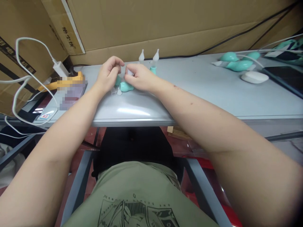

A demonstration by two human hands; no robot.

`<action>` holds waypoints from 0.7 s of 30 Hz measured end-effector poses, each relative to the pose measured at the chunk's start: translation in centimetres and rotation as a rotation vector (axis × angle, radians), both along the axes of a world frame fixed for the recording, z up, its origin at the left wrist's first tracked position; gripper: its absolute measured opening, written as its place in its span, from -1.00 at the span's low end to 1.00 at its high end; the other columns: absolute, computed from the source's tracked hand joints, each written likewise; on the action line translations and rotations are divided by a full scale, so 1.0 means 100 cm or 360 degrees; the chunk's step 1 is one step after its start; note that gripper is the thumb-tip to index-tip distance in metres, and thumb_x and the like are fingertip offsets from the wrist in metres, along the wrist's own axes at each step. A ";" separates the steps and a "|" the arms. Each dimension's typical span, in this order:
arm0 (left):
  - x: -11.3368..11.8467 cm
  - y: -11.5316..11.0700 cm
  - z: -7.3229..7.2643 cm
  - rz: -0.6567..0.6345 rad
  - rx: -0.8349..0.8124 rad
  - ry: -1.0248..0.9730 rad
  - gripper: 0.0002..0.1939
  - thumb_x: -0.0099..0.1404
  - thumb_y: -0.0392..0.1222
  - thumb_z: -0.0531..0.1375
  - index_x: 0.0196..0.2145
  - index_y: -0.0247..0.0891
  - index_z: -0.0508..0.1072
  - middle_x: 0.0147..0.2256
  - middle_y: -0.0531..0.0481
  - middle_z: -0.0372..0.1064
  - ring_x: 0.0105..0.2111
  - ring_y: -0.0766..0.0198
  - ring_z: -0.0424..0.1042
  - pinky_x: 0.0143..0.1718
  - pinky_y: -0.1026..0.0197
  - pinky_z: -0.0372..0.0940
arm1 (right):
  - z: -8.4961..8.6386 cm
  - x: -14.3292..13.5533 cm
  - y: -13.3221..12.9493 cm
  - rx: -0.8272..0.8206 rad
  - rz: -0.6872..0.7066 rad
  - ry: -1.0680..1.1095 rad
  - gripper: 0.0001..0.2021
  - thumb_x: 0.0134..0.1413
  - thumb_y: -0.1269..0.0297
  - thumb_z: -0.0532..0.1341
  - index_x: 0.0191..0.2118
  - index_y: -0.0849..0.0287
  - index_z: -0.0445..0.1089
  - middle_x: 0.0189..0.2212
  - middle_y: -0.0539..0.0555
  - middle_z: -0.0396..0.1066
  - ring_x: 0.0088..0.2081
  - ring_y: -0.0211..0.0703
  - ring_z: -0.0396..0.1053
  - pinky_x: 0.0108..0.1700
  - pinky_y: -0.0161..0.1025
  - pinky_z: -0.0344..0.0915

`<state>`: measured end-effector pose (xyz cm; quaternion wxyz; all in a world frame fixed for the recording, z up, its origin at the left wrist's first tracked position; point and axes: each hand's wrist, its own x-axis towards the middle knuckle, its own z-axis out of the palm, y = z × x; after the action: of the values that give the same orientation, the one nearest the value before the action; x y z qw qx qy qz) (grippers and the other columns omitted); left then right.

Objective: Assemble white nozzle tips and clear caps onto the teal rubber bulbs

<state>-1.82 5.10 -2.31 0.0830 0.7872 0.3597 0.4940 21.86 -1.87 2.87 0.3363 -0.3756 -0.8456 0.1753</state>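
Near the table's back, my left hand (109, 74) has its fingers curled in toward the thumb; whatever they may hold is hidden. Facing it, my right hand (140, 77) is closed with a small clear-white piece (130, 72) between thumb and fingers. Below the hands lies a teal squeeze bulb (126, 86), and another teal part (117, 80) shows partly behind my left hand. Small white tips (119, 91) rest beside the bulb. Behind my right hand stand two upright nasal aspirators with pointed white nozzles, one nozzle (141, 56) partly covered below, the other above a teal base (153, 69).
Several teal bulbs (240, 65) lie at the right beside a white mouse-shaped object (254, 77) and a dark flat device (285, 78). Left are a white charger (61, 69), looping cables and a yellow item (71, 80). Cardboard (165, 25) walls the table's back.
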 end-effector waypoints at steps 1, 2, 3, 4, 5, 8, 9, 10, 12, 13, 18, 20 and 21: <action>-0.001 0.000 0.001 0.0010 0.0006 -0.0042 -0.81 0.66 -0.08 0.17 0.01 -0.06 0.60 -0.19 -0.05 0.57 -0.10 -0.03 0.65 0.15 -0.09 0.52 | 0.002 0.003 -0.002 -0.0025 0.0024 -0.0087 -0.48 0.52 0.60 0.36 -0.34 -0.09 0.13 -0.38 -0.03 0.27 -0.22 0.14 0.36 0.01 0.06 0.36; -0.001 -0.001 0.002 0.0019 0.0007 -0.0077 -0.82 0.65 -0.07 0.17 -0.01 -0.04 0.59 -0.19 -0.06 0.57 -0.10 -0.03 0.64 0.15 -0.09 0.52 | 0.003 0.006 -0.003 -0.0050 0.0050 -0.0171 -0.49 0.52 0.57 0.41 -0.33 -0.08 0.16 -0.39 -0.04 0.29 -0.23 0.14 0.36 -0.02 0.05 0.34; -0.001 -0.002 0.003 0.0023 0.0002 -0.0103 -0.84 0.63 -0.06 0.18 -0.04 -0.03 0.58 -0.19 -0.06 0.57 -0.10 -0.04 0.64 0.14 -0.09 0.53 | 0.005 0.009 -0.005 -0.0074 0.0077 -0.0247 -0.49 0.51 0.53 0.47 -0.32 -0.06 0.20 -0.38 -0.04 0.31 -0.24 0.13 0.37 -0.04 0.03 0.32; 0.000 -0.003 0.004 0.0021 -0.0003 -0.0125 -0.86 0.61 -0.06 0.19 -0.07 -0.03 0.57 -0.18 -0.08 0.58 -0.10 -0.05 0.64 0.14 -0.09 0.54 | 0.007 0.012 -0.006 -0.0098 0.0109 -0.0311 -0.50 0.49 0.50 0.53 -0.31 -0.04 0.24 -0.37 -0.05 0.32 -0.25 0.13 0.38 -0.06 0.01 0.30; 0.000 -0.004 0.005 0.0015 -0.0010 -0.0138 -0.87 0.58 -0.06 0.20 -0.09 -0.02 0.56 -0.17 -0.09 0.59 -0.09 -0.05 0.64 0.13 -0.09 0.54 | 0.009 0.014 -0.006 -0.0130 0.0153 -0.0369 -0.50 0.49 0.45 0.58 -0.30 -0.03 0.27 -0.37 -0.05 0.34 -0.25 0.13 0.39 -0.08 0.00 0.29; 0.003 -0.007 0.007 -0.0005 -0.0049 -0.0139 -0.91 0.52 -0.05 0.24 -0.11 -0.01 0.55 -0.16 -0.11 0.61 -0.06 -0.08 0.64 0.15 -0.11 0.56 | 0.014 0.020 -0.007 -0.0168 0.0185 -0.0459 -0.50 0.50 0.34 0.63 -0.30 -0.02 0.29 -0.38 -0.05 0.32 -0.25 0.12 0.38 -0.10 -0.03 0.28; 0.003 -0.007 0.007 -0.0010 -0.0060 -0.0134 -0.91 0.51 -0.03 0.25 -0.11 -0.01 0.54 -0.16 -0.10 0.61 -0.06 -0.08 0.64 0.16 -0.12 0.56 | 0.016 0.020 -0.008 -0.0152 0.0161 -0.0464 -0.50 0.49 0.33 0.62 -0.29 -0.02 0.28 -0.38 -0.05 0.32 -0.25 0.13 0.37 -0.10 -0.03 0.29; 0.004 -0.007 0.007 -0.0019 -0.0067 -0.0133 -0.90 0.51 -0.02 0.25 -0.11 0.00 0.54 -0.16 -0.10 0.61 -0.06 -0.09 0.64 0.17 -0.13 0.56 | 0.018 0.021 -0.008 -0.0122 0.0119 -0.0454 -0.50 0.49 0.32 0.61 -0.29 -0.02 0.26 -0.37 -0.04 0.32 -0.23 0.13 0.38 -0.10 -0.02 0.29; 0.003 -0.006 0.007 -0.0053 -0.0052 -0.0154 -0.88 0.53 0.04 0.25 -0.11 0.01 0.52 -0.16 -0.11 0.60 -0.07 -0.09 0.64 0.15 -0.14 0.57 | 0.023 0.022 -0.012 -0.0037 0.0023 -0.0409 -0.51 0.50 0.32 0.57 -0.26 -0.04 0.21 -0.33 -0.01 0.37 -0.18 0.16 0.40 -0.06 -0.01 0.32; 0.003 -0.005 0.007 -0.0079 -0.0032 -0.0177 -0.85 0.53 0.06 0.24 -0.10 0.01 0.52 -0.17 -0.11 0.59 -0.09 -0.09 0.64 0.12 -0.14 0.57 | 0.026 0.022 -0.014 0.0007 -0.0024 -0.0391 -0.51 0.51 0.31 0.56 -0.25 -0.04 0.19 -0.29 0.01 0.42 -0.15 0.17 0.43 -0.04 0.00 0.32; 0.004 -0.001 0.007 -0.0158 0.0093 -0.0302 -0.66 0.58 0.31 0.20 -0.10 0.04 0.51 -0.29 -0.09 0.51 -0.25 -0.08 0.60 -0.11 -0.17 0.54 | 0.031 0.018 -0.016 0.0262 -0.0159 -0.0561 -0.44 0.37 0.46 0.54 -0.24 -0.08 0.09 -0.12 0.17 0.59 -0.01 0.27 0.53 0.04 0.07 0.35; 0.005 -0.003 0.008 -0.0150 0.0112 -0.0286 -0.58 0.63 0.42 0.17 -0.08 0.07 0.51 -0.31 -0.07 0.49 -0.28 -0.07 0.58 -0.11 -0.20 0.54 | 0.024 0.013 -0.006 0.0379 -0.0113 -0.0645 -0.37 0.21 0.58 0.55 -0.29 -0.09 0.05 -0.14 0.20 0.57 0.07 0.35 0.52 0.09 0.12 0.38; 0.005 -0.005 0.009 -0.0142 0.0119 -0.0277 -0.55 0.64 0.46 0.15 -0.07 0.08 0.51 -0.32 -0.06 0.49 -0.29 -0.07 0.58 -0.12 -0.21 0.54 | 0.018 0.010 0.002 0.0402 -0.0104 -0.0641 -0.33 0.13 0.59 0.57 -0.33 -0.10 0.03 -0.19 0.20 0.53 0.11 0.39 0.49 0.13 0.15 0.38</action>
<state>-1.32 4.63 -1.42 0.1065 0.7591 0.2969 0.5695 22.84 -1.67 4.70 0.2106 -0.3853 -0.8982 -0.0213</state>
